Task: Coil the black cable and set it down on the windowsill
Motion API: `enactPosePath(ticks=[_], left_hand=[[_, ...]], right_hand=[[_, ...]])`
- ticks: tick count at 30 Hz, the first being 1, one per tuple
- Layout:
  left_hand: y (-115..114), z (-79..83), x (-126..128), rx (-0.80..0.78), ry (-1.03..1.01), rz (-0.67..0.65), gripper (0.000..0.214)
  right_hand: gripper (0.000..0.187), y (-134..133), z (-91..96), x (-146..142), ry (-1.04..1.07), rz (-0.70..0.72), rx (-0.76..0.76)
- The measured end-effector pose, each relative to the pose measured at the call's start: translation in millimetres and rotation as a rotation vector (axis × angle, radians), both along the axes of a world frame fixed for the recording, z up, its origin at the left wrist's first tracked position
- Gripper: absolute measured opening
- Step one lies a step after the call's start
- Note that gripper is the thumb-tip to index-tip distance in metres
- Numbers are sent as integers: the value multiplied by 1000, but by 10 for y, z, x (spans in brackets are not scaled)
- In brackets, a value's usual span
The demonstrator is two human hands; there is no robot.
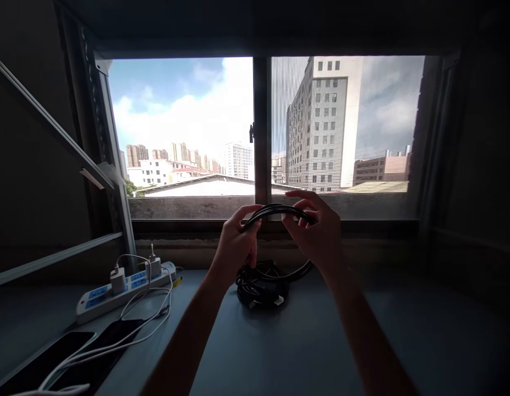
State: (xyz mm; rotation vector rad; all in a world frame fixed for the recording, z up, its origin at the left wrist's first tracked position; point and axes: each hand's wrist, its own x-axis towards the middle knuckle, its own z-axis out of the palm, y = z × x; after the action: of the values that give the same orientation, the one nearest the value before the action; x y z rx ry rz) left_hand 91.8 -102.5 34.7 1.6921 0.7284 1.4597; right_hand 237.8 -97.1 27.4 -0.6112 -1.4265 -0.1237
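A loop of black cable (pixel 277 209) is held up in front of the window, its strands bundled together in an arch. My left hand (pixel 238 236) grips the arch's left end between thumb and fingers. On the right end, my right hand (pixel 314 228) is closed round the strands, with its index finger raised off them. The loop's lower part curves down behind my hands. Below, on the table, lies a coiled pile of black cables (pixel 258 291) with pale metal plugs at its front. My left forearm hides part of the view beside the pile.
A white power strip (pixel 126 291) with two chargers stands at the left. White charging cables (pixel 110 346) run from it over two dark flat devices (pixel 44 357). A metal frame (pixel 118 209) rises at the left, and the window ledge (pixel 197 228) bounds the table (pixel 321 352) behind.
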Motion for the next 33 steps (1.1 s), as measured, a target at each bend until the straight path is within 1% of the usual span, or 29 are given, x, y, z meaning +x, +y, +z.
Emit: enactPosePath(ticks=[3, 6, 9, 12, 14, 17, 20, 23, 24, 25, 27, 29, 30, 31, 33], left_hand=[[-13, 20, -42, -83, -46, -51, 28], [15, 19, -81, -113, -74, -78, 29], [23, 15, -79, -82, -58, -29, 33], [1, 22, -54, -20, -39, 56, 30], [-21, 34, -52, 26, -25, 81, 29], [-53, 58, -88, 53, 41, 47, 29], [-69, 87, -136, 44, 55, 44, 25], [-60, 112, -161, 44, -20, 142, 20], [-52, 117, -163, 51, -45, 181, 17], [-43, 119, -163, 64, -67, 215, 14], [-23, 116, -154, 108, -103, 251, 20], [-11, 107, -141, 179, -136, 258, 25], [-12, 101, -134, 221, -149, 267, 24], [-17, 97, -128, 262, -158, 284, 22], [-42, 94, -117, 336, -173, 343, 19]], right_hand=[[27, 5, -9, -12, -162, 51, 64], [24, 42, -22, -14, -222, 67, 117], [15, 56, -19, -26, -185, 96, 141], [12, 35, -1, -50, -173, 156, 155], [12, 24, 8, -63, -165, 177, 157], [11, 50, 2, -70, -149, 131, 187], [10, 127, -32, -63, -96, 16, 172], [10, 207, -75, -54, -47, -109, 56], [14, 221, -87, -53, -58, -137, 9], [21, 225, -94, -52, -74, -143, -37], [33, 198, -97, -56, -100, -104, -116], [37, 132, -83, -64, -107, -34, -153], [37, 90, -71, -67, -111, -22, -149], [36, 46, -56, -70, -124, -40, -138], [34, -35, -26, -74, -163, -155, -115]])
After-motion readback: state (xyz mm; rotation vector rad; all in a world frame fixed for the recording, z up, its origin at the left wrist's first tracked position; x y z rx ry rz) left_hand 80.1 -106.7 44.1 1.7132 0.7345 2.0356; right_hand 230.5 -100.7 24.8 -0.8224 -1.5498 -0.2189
